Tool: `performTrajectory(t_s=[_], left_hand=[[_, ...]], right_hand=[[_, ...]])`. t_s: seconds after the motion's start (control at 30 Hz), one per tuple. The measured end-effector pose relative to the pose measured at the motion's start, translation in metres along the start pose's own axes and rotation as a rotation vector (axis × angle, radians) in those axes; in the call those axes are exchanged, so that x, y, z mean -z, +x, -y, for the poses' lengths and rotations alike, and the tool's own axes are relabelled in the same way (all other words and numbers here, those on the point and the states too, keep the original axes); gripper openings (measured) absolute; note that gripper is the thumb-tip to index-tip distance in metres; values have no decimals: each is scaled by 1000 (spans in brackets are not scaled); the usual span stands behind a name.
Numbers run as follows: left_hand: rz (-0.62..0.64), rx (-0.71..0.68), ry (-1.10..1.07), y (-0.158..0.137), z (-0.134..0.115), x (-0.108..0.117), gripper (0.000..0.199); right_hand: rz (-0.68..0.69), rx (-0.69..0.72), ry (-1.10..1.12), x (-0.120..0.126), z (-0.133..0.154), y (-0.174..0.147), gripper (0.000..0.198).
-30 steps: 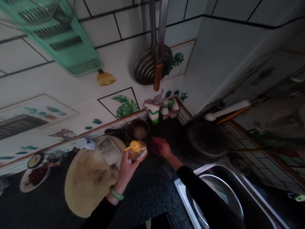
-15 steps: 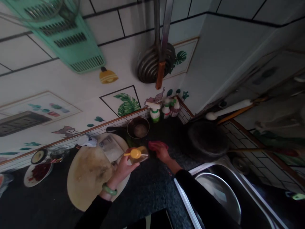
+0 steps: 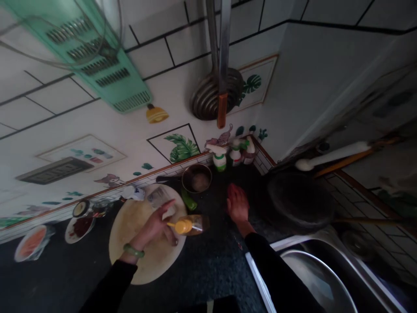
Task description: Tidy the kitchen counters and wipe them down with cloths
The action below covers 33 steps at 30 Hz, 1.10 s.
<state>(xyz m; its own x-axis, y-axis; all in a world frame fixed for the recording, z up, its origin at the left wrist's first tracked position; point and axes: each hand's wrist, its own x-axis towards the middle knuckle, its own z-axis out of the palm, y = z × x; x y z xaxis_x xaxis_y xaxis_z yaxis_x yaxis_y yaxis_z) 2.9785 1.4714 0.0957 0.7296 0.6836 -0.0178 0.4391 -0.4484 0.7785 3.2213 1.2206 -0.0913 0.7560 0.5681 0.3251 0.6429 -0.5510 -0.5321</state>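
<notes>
My left hand (image 3: pixel 155 226), with a green bangle on the wrist, is over the round cutting board (image 3: pixel 130 217). Its fingers are spread and hold nothing. Just right of it is a clear bottle with a yellow cap (image 3: pixel 189 225) and brownish contents; I cannot tell whether it stands or lies. Ahead of the fingers, a clear plastic packet (image 3: pixel 159 198) rests on the board. My right hand (image 3: pixel 238 208) presses a red cloth (image 3: pixel 233 191) on the dark counter, fingers over it. A green pepper (image 3: pixel 189 201) lies between board and pot.
A small pot (image 3: pixel 197 178) stands by the wall, spray bottles (image 3: pixel 220 161) beside it. To the right are a dark wok (image 3: pixel 296 202) and a sink (image 3: pixel 270 300) holding a large metal bowl (image 3: pixel 312 271). Bowls of red food (image 3: pixel 80 228) and orange pieces (image 3: pixel 32 243) sit left.
My left hand has let go of the yellow-capped bottle and moved left over the board. My right hand has shifted right with the red cloth. The view has turned slightly.
</notes>
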Motion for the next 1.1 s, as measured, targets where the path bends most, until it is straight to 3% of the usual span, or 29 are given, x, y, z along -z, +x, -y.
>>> performTrajectory(t_s=[0.03,0.07,0.23,0.4,0.53,0.7,0.87,1.1], left_hand=[[87,-65,80,18,0,1,44],[97,-126,165,38,0,-1,41],[17,-247,467,127,8,-30,39],[49,-231,489,148,34,-44,17],[38,-238,456,131,47,-40,17],[-18,-239,516,97,47,-23,23],[-88,-217,562,42,58,28,33],[-179,24,631,-53,124,93,34]], right_hand=[[-13,3,2,-1,-2,0,58],[-26,6,1,-2,-3,-1,57],[-46,26,-15,-4,-8,-2,53],[-46,39,-51,-2,-5,-1,53],[-39,51,-88,0,-2,1,54],[-48,81,-124,-2,-4,0,54],[-55,101,-157,-5,-11,-5,54],[-53,105,-190,-7,-13,-8,57]])
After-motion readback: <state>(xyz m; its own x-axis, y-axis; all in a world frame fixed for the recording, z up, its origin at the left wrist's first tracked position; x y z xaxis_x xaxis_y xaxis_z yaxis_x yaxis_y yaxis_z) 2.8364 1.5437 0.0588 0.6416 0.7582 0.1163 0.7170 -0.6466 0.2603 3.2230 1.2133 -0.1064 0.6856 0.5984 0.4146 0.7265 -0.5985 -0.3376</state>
